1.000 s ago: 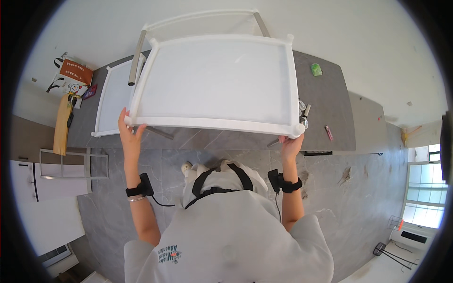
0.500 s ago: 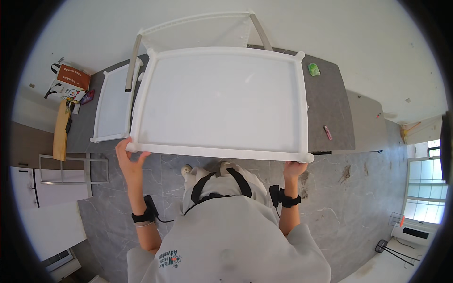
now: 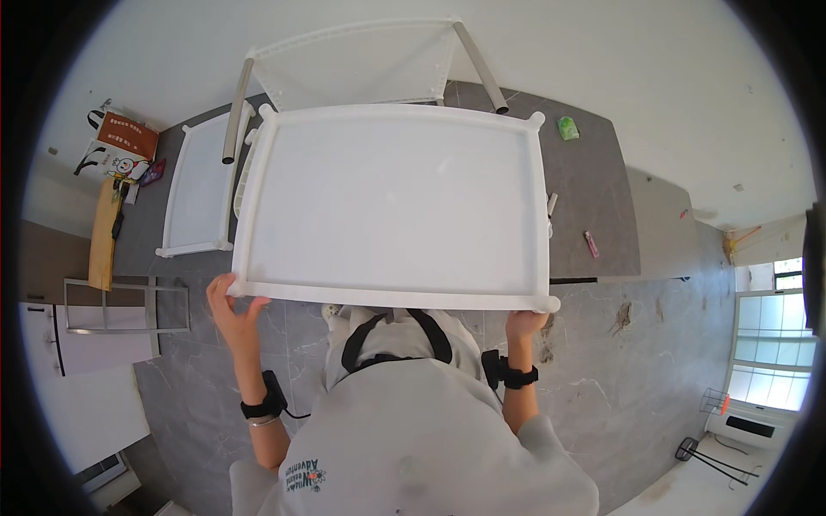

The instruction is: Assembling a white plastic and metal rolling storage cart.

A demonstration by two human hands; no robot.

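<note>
A large white shelf panel [image 3: 391, 202] with a raised rim and round corner sockets spans the space in front of me. My left hand [image 3: 234, 308] grips its near left corner, thumb along the front edge and fingers around the outside. My right hand [image 3: 527, 322] is closed at the near right corner, its fingers partly hidden under the panel. Beyond it stands another white panel [image 3: 353, 69], with a grey metal tube [image 3: 237, 112] at its left corner and a second metal tube [image 3: 480, 67] at its right. A smaller white panel [image 3: 198, 185] lies on the table to the left.
The grey table [image 3: 594, 181] carries a green packet [image 3: 568, 128] and a pink-labelled small item [image 3: 591, 244] on the right. A bag [image 3: 125, 144] and a wooden board [image 3: 107, 234] are at the left. A metal frame [image 3: 127, 329] stands below them.
The large panel has come nearer to my body and slightly left, with both hands still at its near corners. More of the rear panel's right tube now shows.
</note>
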